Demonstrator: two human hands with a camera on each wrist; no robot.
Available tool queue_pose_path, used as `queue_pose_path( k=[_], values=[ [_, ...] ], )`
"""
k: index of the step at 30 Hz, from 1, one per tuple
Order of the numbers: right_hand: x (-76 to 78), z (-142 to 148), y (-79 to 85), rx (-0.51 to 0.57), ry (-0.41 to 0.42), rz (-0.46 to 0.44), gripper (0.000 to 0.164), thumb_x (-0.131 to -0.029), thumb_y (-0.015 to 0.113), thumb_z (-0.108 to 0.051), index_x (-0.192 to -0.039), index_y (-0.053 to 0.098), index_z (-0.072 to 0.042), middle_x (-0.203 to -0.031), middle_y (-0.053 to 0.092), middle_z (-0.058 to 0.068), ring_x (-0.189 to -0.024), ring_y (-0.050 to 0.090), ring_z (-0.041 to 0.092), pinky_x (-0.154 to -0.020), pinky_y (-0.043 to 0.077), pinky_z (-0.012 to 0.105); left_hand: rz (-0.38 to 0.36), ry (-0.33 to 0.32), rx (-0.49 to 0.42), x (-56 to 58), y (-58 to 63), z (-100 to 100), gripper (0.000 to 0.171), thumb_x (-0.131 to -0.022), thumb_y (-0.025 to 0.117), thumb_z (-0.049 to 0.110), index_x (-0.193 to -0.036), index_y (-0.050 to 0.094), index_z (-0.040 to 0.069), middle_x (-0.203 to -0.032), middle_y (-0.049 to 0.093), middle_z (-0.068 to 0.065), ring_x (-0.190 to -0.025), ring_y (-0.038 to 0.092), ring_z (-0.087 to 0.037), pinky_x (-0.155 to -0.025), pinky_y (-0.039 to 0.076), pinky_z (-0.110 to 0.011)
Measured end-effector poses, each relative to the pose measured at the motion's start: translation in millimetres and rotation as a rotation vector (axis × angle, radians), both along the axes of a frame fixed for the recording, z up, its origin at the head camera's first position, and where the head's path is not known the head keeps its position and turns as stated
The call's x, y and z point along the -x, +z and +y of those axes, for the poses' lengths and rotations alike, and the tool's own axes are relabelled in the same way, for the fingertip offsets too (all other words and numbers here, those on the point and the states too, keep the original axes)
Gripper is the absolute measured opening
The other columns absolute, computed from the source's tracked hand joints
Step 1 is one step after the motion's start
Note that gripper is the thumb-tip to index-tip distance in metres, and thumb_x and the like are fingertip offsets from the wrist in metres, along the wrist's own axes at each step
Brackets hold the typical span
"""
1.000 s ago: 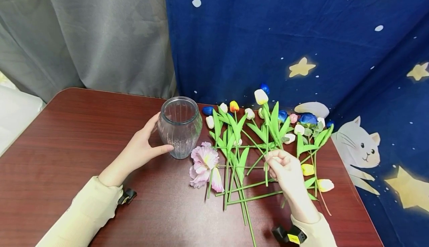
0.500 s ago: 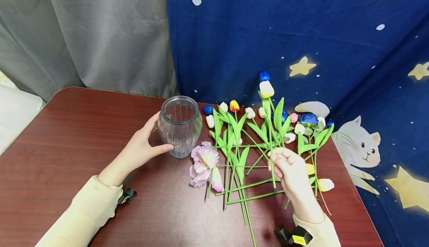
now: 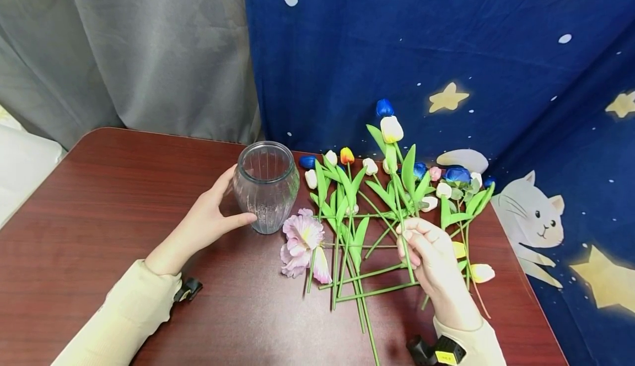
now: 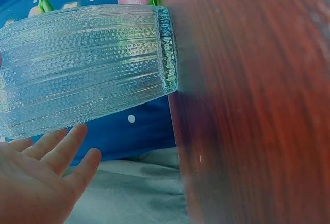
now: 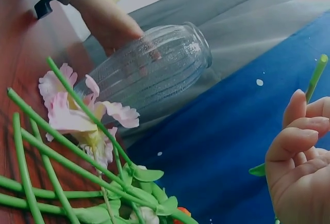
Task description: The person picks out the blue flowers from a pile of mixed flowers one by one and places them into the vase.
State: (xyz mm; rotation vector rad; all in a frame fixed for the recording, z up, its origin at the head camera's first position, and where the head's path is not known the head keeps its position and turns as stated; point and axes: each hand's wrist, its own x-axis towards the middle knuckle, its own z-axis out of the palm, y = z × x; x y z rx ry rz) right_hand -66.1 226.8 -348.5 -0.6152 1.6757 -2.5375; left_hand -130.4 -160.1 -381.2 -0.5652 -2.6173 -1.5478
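A clear ribbed glass vase [image 3: 267, 200] stands upright on the table, with nothing inside it. My left hand [image 3: 205, 220] rests against its left side, thumb across the front and fingers reaching behind. In the left wrist view these fingers [image 4: 64, 149] look straight beside the glass. My right hand [image 3: 430, 261] pinches the green stem of a white tulip [image 3: 392, 129], raised over the other flowers. A blue tulip [image 3: 384, 108] rises right behind it; I cannot tell whether its stem is in the same pinch. The stem's cut end [image 5: 317, 74] shows past the fingertips.
A pink ruffled flower [image 3: 302, 239] lies at the vase's right foot. Several tulips with crossing stems [image 3: 347, 278] cover the table's right part, with blue roses [image 3: 456, 175] farther back. Grey and blue curtains [image 3: 342, 52] hang behind the table's far edge [image 3: 163, 134].
My right hand has shifted slightly right and lifted the white tulip. The blue tulip behind has risen with it, showing more of its head. The left hand and vase stay put.
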Motion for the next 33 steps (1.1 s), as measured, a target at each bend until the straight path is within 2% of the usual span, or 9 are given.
queue_pose_path(
  k=[4, 10, 14, 19, 27, 33],
  values=[
    [-0.2, 0.8, 1.7, 0.051, 0.107, -0.006, 0.039, -0.093, 0.029, 0.014, -0.096, 0.065, -0.002, -0.062, 0.055, 0.0, -0.043, 0.019, 0.014, -0.04, 0.013, 0.027, -0.002, 0.001, -0.002, 0.0, 0.6, -0.3, 0.097, -0.077, 0.083, 0.023, -0.152, 0.022, 0.023, -0.148, 0.038, -0.008, -0.131, 0.04, -0.033, -0.103, 0.031, -0.058],
    [1.9, 0.4, 5.2, 0.232, 0.294, 0.012, 0.034, -0.097, 0.027, 0.01, -0.103, 0.061, 0.004, -0.057, 0.03, 0.008, -0.043, 0.017, 0.012, -0.039, 0.012, 0.022, 0.001, 0.006, -0.003, 1.3, 0.8, -0.5, 0.096, -0.077, 0.083, 0.023, -0.152, 0.023, 0.022, -0.146, 0.04, -0.01, -0.13, 0.041, -0.035, -0.102, 0.032, -0.058],
    [3.4, 0.9, 5.0, 0.301, 0.34, 0.026, 0.031, -0.097, 0.029, 0.009, -0.105, 0.059, 0.007, -0.058, 0.028, 0.009, -0.044, 0.018, 0.011, -0.039, 0.012, 0.02, 0.0, 0.007, -0.005, 1.6, 1.1, -0.5, 0.096, -0.077, 0.083, 0.023, -0.152, 0.023, 0.022, -0.147, 0.04, -0.01, -0.13, 0.041, -0.035, -0.102, 0.032, -0.058],
    [3.7, 2.0, 2.9, 0.241, 0.263, 0.054, 0.033, -0.097, 0.029, 0.01, -0.104, 0.061, 0.006, -0.06, 0.035, 0.01, -0.043, 0.017, 0.012, -0.039, 0.012, 0.023, 0.007, 0.003, -0.003, 1.3, 0.9, -1.0, 0.097, -0.077, 0.083, 0.023, -0.152, 0.022, 0.022, -0.147, 0.039, -0.009, -0.13, 0.041, -0.034, -0.103, 0.031, -0.058],
    [-1.4, 0.7, 4.1, 0.041, 0.034, 0.049, 0.037, -0.095, 0.033, 0.012, -0.097, 0.066, -0.004, -0.064, 0.056, -0.001, -0.044, 0.022, 0.013, -0.044, 0.016, 0.028, -0.003, 0.005, 0.002, 0.5, 0.4, -0.9, 0.097, -0.077, 0.083, 0.023, -0.152, 0.022, 0.023, -0.148, 0.039, -0.009, -0.131, 0.04, -0.033, -0.104, 0.03, -0.057],
    [-2.9, -3.5, 5.8, 0.042, -0.03, 0.086, 0.037, -0.092, 0.032, 0.017, -0.096, 0.065, 0.0, -0.066, 0.061, 0.002, -0.043, 0.023, 0.013, -0.042, 0.017, 0.026, -0.013, 0.017, 0.015, 1.3, -0.6, -1.3, 0.097, -0.076, 0.083, 0.025, -0.152, 0.023, 0.025, -0.147, 0.039, -0.008, -0.131, 0.04, -0.033, -0.104, 0.03, -0.057]
  ],
)
